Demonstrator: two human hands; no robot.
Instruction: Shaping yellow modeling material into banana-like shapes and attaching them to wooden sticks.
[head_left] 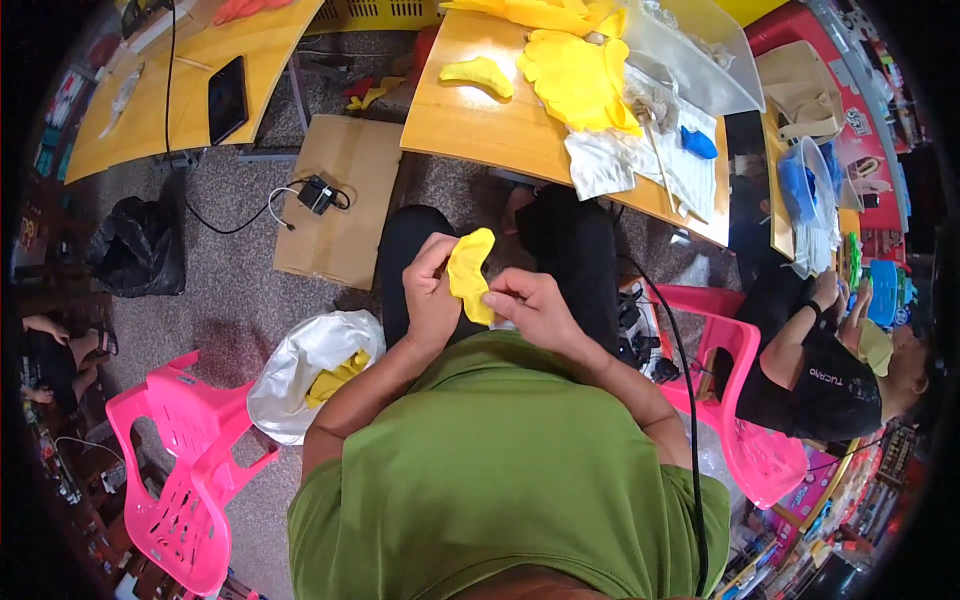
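A small, curved yellow cloth piece (470, 272) is held upright over my lap. My left hand (430, 297) grips its left side, thumb near the upper part. At its lower right edge, the thumb and fingers of my right hand (538, 310) pinch the cloth. A small whitish bit shows under the right fingers, too small to name. On the table (460, 125) ahead lies a similar curved, plump yellow piece (478, 76). Beside that is a pile of flat, scalloped yellow cloth pieces (577, 80).
A clear plastic bin (705, 55), a thin stick (660, 165) and a blue lump (698, 143) are on the table. A white sack (290, 385) with yellow pieces stands at my left, near a pink chair (185, 420). Another person (815, 375) sits at the right.
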